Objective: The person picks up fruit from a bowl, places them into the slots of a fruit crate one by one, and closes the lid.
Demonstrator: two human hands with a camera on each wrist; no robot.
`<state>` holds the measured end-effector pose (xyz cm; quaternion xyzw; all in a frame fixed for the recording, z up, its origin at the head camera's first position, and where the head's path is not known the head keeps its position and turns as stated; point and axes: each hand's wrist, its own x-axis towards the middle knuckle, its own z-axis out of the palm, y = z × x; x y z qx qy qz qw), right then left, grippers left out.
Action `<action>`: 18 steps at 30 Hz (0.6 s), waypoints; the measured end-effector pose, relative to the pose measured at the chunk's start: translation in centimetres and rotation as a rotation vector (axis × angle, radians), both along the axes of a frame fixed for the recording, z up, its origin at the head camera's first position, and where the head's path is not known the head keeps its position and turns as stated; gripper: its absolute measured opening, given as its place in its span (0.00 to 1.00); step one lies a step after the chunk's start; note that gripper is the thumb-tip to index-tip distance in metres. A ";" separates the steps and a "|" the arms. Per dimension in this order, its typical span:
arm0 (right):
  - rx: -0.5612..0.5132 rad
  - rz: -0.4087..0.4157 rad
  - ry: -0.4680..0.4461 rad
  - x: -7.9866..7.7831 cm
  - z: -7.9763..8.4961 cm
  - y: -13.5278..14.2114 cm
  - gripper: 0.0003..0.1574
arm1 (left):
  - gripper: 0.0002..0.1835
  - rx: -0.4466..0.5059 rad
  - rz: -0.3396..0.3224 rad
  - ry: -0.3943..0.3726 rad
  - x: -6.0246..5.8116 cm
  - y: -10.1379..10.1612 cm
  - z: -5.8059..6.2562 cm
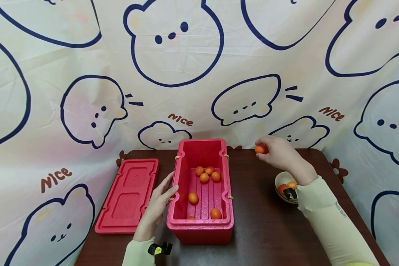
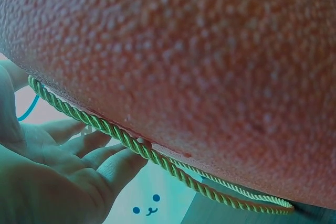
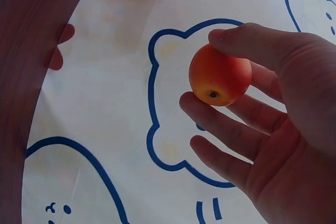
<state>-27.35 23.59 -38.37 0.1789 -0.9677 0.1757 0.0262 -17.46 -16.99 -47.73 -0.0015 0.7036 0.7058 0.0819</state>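
Observation:
In the head view my right hand [image 1: 282,153] is raised over the table's far right part and pinches a small orange-red round fruit [image 3: 220,74]. The right wrist view shows the thumb and fingertips around it, with a dark dimple at one end. My left hand [image 1: 159,203] rests against the left side of a red foam box [image 1: 204,222], its thumb at the rim. In the left wrist view its fingers lie extended by a twisted cord [image 2: 105,127] along the box wall. Several similar fruits [image 1: 193,198] lie in the box.
Left of the box lies a red lid [image 1: 128,195], flat on the dark table [image 1: 252,221]. A bowl [image 1: 280,179] with a few orange fruits stands below my right forearm. A patterned cloth [image 1: 199,99] rises behind the table and along its sides.

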 end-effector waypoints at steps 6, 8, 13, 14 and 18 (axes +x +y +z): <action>0.002 0.004 -0.018 0.0 0.6 -1.0 0.23 | 0.37 -0.001 0.001 0.003 0.0 0.0 -0.1; -0.002 0.003 -0.028 -0.1 0.8 -1.3 0.23 | 0.37 0.001 0.001 0.005 0.0 0.0 -0.1; -0.014 0.024 -0.018 -0.3 1.0 -1.9 0.23 | 0.37 0.008 -0.003 0.008 0.0 0.0 -0.1; -0.017 0.028 -0.016 -0.4 1.0 -2.0 0.22 | 0.37 0.009 -0.003 0.008 0.0 0.0 -0.1; -0.033 0.039 -0.019 -0.4 1.0 -2.3 0.22 | 0.37 0.010 -0.003 0.007 -0.1 0.0 -0.1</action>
